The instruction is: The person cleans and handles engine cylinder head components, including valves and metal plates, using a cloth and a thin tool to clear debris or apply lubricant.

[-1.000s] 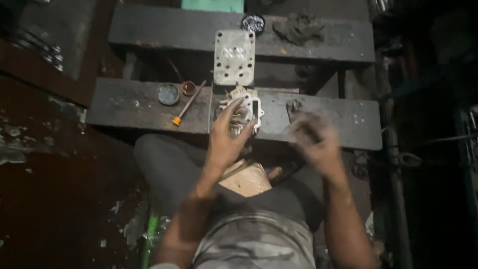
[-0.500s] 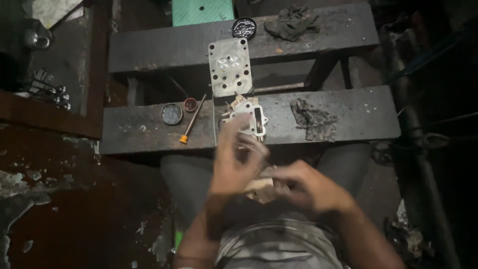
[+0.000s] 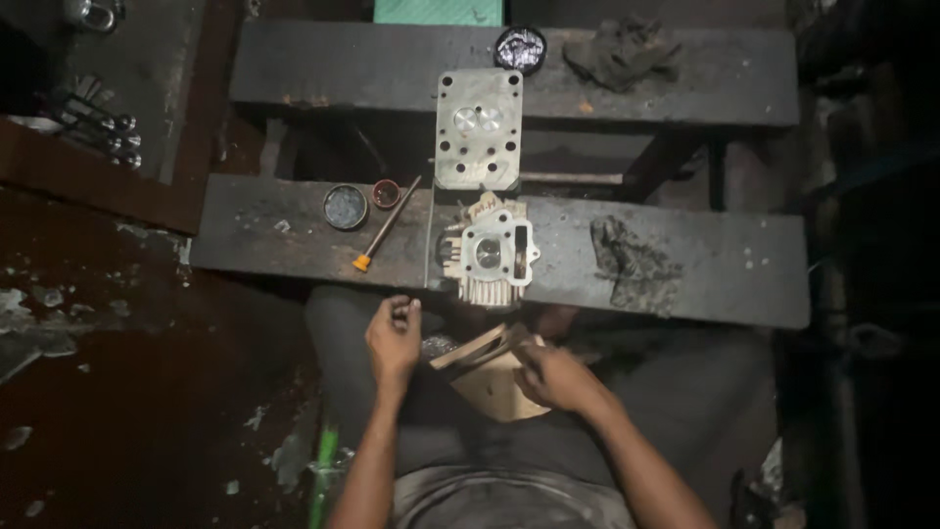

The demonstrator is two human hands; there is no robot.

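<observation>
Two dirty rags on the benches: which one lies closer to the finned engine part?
The rag on the near bench, right of the finned engine part. The other rag lies on the far bench.

Tan cardboard box on lap btwn hands; teal-green rectangular pkg at top edge, behind far bench.

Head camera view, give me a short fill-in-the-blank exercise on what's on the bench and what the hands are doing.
1. The finned engine part sits on the ____ of the two dark planks.
2. The screwdriver has an ____ handle.
3. The right hand touches a tan ____ sheet on the lap.
4. The two round tins lie to the ____ of the screwdriver.

Missing words: nearer; orange; cardboard; left
</observation>
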